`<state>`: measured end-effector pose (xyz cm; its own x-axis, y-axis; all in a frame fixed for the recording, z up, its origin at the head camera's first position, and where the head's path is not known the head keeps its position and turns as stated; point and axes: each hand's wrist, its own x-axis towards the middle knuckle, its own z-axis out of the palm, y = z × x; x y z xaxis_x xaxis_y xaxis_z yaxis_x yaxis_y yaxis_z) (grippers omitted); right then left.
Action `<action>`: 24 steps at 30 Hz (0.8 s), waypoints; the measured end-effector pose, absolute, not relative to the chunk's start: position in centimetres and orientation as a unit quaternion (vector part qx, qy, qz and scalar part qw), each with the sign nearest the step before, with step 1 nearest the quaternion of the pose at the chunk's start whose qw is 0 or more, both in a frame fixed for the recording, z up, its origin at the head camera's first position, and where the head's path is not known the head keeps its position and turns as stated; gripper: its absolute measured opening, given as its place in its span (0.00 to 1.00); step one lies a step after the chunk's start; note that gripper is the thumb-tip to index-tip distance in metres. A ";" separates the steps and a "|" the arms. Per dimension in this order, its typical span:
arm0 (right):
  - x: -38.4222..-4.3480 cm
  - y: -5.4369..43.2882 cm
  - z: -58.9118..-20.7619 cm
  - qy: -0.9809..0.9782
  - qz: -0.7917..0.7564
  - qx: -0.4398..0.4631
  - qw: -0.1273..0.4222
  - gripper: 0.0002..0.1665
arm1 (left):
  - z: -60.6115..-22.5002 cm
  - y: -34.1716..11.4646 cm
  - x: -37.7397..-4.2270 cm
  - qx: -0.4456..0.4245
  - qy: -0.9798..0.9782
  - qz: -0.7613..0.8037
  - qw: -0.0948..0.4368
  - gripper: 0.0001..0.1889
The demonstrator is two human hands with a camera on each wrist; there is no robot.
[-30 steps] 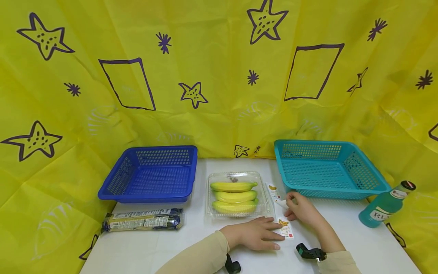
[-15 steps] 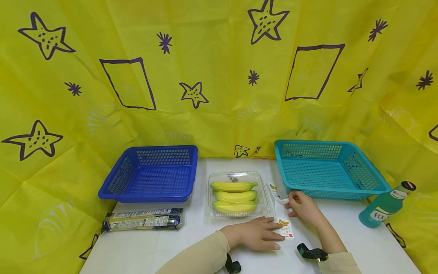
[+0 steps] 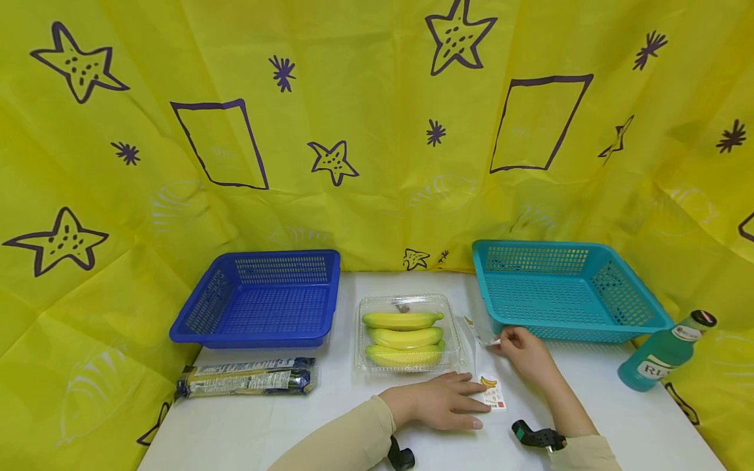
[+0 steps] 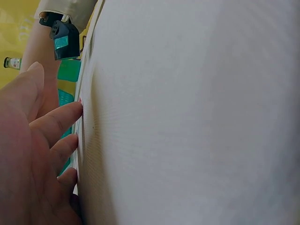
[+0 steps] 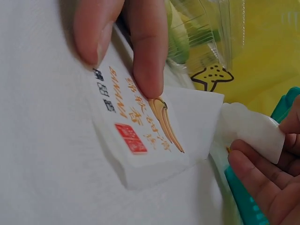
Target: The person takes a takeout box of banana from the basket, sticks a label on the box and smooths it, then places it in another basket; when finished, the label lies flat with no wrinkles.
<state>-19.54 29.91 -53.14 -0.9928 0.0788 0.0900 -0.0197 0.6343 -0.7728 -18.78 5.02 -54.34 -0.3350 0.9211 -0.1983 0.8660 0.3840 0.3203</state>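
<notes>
My left hand (image 3: 438,400) lies palm down on the white table, fingers spread. Its fingertips press on a strip of banana stickers (image 5: 136,117), printed with bananas, orange lettering and a red square. A bare white stretch of backing (image 5: 197,117) shows beyond the printed sticker. Thumb and fingers of my right hand (image 3: 524,353) pinch a white sticker (image 5: 255,133), curled up off the strip with its printed face turned away in the right wrist view. Left of the strip's far end stands a clear plastic box (image 3: 444,306) with bananas (image 3: 406,337) inside.
A blue basket (image 3: 253,342) stands back left, a teal basket (image 3: 580,331) back right. A long dark-and-clear packet (image 3: 247,379) lies in front of the blue one. At the right edge stands a teal bottle (image 3: 665,356). A yellow curtain (image 3: 377,216) hangs behind the table.
My right hand has shifted slightly to the right, drawing the sticker further off the strip. The strip's far end has tilted up. My left hand has stayed put.
</notes>
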 end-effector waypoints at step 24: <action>-19.1 29.5 -53.1 -0.897 0.432 -0.005 0.093 0.12 | -54.3 5.1 -18.8 0.544 0.814 0.080 0.188 0.25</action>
